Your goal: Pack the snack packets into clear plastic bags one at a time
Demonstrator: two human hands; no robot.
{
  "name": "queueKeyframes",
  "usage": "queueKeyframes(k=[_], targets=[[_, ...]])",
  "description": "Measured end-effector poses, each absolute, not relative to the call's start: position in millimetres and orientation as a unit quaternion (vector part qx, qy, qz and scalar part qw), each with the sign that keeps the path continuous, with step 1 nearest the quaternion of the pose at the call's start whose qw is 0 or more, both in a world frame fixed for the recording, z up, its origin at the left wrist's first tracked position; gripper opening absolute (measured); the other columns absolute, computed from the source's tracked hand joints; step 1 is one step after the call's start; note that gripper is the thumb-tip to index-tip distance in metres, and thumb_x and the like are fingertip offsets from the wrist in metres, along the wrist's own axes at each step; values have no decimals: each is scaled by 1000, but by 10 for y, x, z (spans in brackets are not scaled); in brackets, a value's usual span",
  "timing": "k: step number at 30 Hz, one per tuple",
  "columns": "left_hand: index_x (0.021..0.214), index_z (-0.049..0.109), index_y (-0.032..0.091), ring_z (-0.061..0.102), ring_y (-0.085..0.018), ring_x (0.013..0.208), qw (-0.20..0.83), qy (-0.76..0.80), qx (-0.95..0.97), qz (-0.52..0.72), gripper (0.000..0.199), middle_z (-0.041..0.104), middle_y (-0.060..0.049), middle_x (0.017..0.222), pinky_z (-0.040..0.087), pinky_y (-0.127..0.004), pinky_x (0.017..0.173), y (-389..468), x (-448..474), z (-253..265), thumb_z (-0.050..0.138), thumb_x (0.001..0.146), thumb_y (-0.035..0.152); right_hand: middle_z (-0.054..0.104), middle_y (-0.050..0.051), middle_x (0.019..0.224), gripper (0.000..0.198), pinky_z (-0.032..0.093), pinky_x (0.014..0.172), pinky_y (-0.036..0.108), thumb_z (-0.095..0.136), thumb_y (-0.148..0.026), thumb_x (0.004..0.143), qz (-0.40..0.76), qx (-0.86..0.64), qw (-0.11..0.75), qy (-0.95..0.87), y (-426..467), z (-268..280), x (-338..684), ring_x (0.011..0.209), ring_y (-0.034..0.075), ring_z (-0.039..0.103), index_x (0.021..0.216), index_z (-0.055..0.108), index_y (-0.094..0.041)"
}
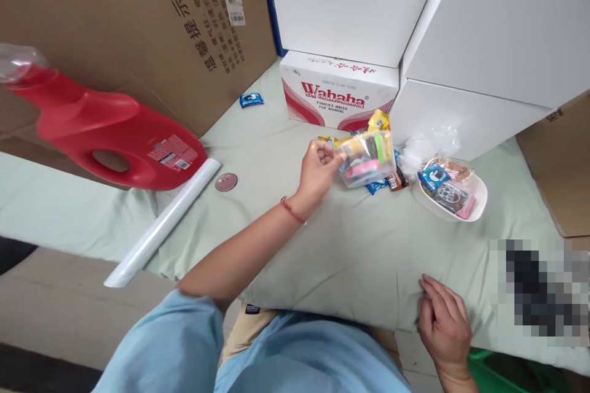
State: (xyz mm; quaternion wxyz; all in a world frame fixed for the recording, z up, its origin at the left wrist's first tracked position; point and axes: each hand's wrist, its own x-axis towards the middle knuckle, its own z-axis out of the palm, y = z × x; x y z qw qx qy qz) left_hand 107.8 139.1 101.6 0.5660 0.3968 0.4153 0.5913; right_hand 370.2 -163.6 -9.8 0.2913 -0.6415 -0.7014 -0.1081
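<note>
Clear container [367, 158] with blurry contents [362, 168]

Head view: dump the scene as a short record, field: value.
Left hand: grip on clear container with colourful contents
Right hand: at the near edge of the green cloth, no held thing visible
Around container: snack packets
Right of container: white bowl holding wrapped packets
Behind container: Wahaha box
Left side: red jug, white tube, round disc
Unclear: whether container touches anything beneath
</note>
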Motion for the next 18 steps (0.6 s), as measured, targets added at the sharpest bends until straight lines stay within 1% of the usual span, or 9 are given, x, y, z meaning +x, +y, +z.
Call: queueKeyframes(k=[1, 2, 5, 7, 9, 12, 13, 15, 18], targets=[[85, 46, 22, 52, -5, 65, 629, 413, 307, 582, 43, 54, 7, 74, 40, -17, 62, 1537, 1195, 1032, 88, 77, 16, 78, 11, 117, 37, 57, 94, 47, 56, -9, 96, -106, -643, 292, -701, -1639, -109, 3707, 103, 29, 74, 127, 72, -22], [83, 45, 22, 49, -5, 60, 653, 410, 282, 571, 41, 52, 8, 71, 37, -17, 58, 1658, 1294, 1036, 86, 80, 18, 78, 11, 117, 37, 56, 94, 47, 55, -9, 96, -105, -644, 293, -699, -1642, -118, 3713, 103, 28, 74, 127, 72, -22], [80, 44, 22, 36, -4, 48, 707, 391, 235, 540, 33, 48, 8, 63, 31, -17, 50, 1852, 1462, 1008, 75, 89, 19, 78, 12, 119, 36, 56, 96, 47, 54, -9, 97, -98, -647, 290, -698, -1647, -136, 3721, 104, 28, 73, 125, 72, -21], [79, 46, 22, 32, -4, 45, 733, 373, 211, 529, 27, 47, 9, 60, 31, -17, 49, 1854, 1456, 982, 69, 90, 18, 78, 12, 120, 35, 56, 97, 47, 54, -8, 97, -98, -646, 288, -701, -1646, -141, 3717, 106, 28, 72, 125, 72, -20], [79, 50, 21, 36, -5, 45, 751, 355, 193, 522, 19, 49, 7, 59, 36, -18, 50, 1776, 1348, 952, 66, 88, 16, 77, 13, 119, 34, 56, 96, 47, 54, -7, 97, -99, -643, 289, -702, -1641, -147, 3713, 107, 28, 71, 124, 71, -18], [81, 61, 18, 55, -11, 54, 768, 333, 173, 518, 3, 60, 0, 66, 49, -23, 57, 1524, 1005, 845, 61, 83, 17, 77, 13, 119, 31, 55, 97, 49, 53, -9, 98, -84, -651, 299, -693, -1632, -141, 3726, 107, 28, 69, 122, 71, -18], [83, 65, 16, 61, -14, 60, 777, 326, 152, 516, 5, 65, -3, 69, 53, -26, 60, 1407, 853, 781, 61, 81, 18, 77, 12, 118, 30, 55, 96, 49, 53, -11, 99, -72, -657, 304, -686, -1628, -125, 3734, 107, 28, 69, 121, 72, -19], [83, 71, 13, 68, -18, 68, 787, 329, 122, 508, 12, 70, -6, 74, 58, -29, 66, 1139, 525, 622, 63, 76, 19, 77, 11, 116, 26, 56, 95, 48, 53, -16, 100, -27, -669, 322, -669, -1611, -59, 3735, 106, 28, 68, 115, 73, -21], [79, 74, 12, 68, -18, 69, 803, 339, 153, 465, 14, 71, -8, 76, 58, -29, 67, 721, 86, 384, 65, 73, 21, 76, 9, 111, 20, 57, 91, 43, 56, -21, 103, 76, -672, 380, -632, -1530, 131, 3626, 102, 25, 69, 107, 75, -24]])
